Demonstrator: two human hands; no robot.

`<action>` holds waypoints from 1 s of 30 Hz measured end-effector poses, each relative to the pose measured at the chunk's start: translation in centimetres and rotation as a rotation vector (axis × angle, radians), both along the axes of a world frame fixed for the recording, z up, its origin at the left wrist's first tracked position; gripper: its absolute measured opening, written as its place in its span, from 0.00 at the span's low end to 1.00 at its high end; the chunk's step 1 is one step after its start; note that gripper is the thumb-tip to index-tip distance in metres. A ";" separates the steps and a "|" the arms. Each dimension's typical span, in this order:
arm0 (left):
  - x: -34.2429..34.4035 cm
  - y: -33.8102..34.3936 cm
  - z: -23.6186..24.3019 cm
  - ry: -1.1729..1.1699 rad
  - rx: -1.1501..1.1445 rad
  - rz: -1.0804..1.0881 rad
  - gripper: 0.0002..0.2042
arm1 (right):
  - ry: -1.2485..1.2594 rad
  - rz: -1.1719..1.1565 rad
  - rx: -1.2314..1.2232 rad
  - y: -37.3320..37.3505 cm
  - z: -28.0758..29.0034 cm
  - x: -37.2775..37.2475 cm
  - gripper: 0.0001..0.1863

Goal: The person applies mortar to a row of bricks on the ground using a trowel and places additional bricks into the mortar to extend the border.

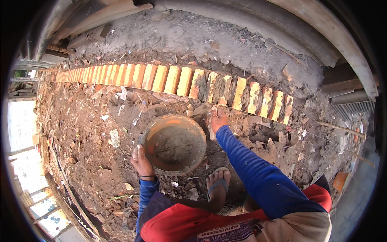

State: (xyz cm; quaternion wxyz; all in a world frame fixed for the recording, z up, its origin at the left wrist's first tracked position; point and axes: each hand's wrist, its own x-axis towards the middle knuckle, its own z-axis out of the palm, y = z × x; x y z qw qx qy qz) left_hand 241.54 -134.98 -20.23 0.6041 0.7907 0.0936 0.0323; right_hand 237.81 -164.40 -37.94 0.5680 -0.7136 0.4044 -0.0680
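Observation:
My left hand grips the left rim of a round, shallow basin, its fingers closed on the edge. Grey wet mortar lies inside the basin, which rests on the ground. To the right of it, my right hand is closed close to the near side of a row of orange bricks. What it holds is mostly hidden; a pale edge shows beside the fingers. Grey mortar sits on and between the bricks just beyond that hand. A thin string runs along the row's near side.
Broken brick bits and litter cover the brown soil. My sandalled foot stands just below the basin. Wooden sticks lie at the right. Long grey sheets border the far side, and planks edge the left.

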 end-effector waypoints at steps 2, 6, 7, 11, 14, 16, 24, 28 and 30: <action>-0.1 0.1 -0.1 -0.010 0.025 -0.001 0.16 | -0.055 -0.045 -0.054 0.5 0.2 0.5 0.20; 0.0 0.4 -0.3 0.001 0.033 0.001 0.16 | 0.117 0.021 0.107 0.9 1.4 1.3 0.19; 0.0 0.4 -0.4 0.002 0.032 0.009 0.16 | 0.117 0.035 0.116 1.0 1.7 1.4 0.19; -0.1 0.2 -0.3 -0.003 0.008 0.013 0.15 | 0.012 0.088 -0.106 1.1 2.7 2.0 0.19; -0.2 -0.3 0.1 -0.002 -0.070 0.017 0.15 | 0.203 0.090 -0.040 1.2 2.4 2.6 0.19; -0.2 -0.4 0.3 0.004 -0.005 0.030 0.15 | 0.065 0.135 -0.075 1.2 1.7 3.0 0.19; -0.4 0.4 0.0 -0.008 0.034 -0.003 0.17 | 0.095 0.047 0.062 -0.5 0.2 2.7 0.21; -0.3 1.1 -0.4 0.008 -0.006 -0.033 0.13 | 0.107 0.160 0.004 -1.4 1.3 1.2 0.21; -0.3 1.1 -0.5 0.020 -0.016 -0.012 0.13 | 0.000 0.326 -0.052 -2.3 1.9 0.5 0.19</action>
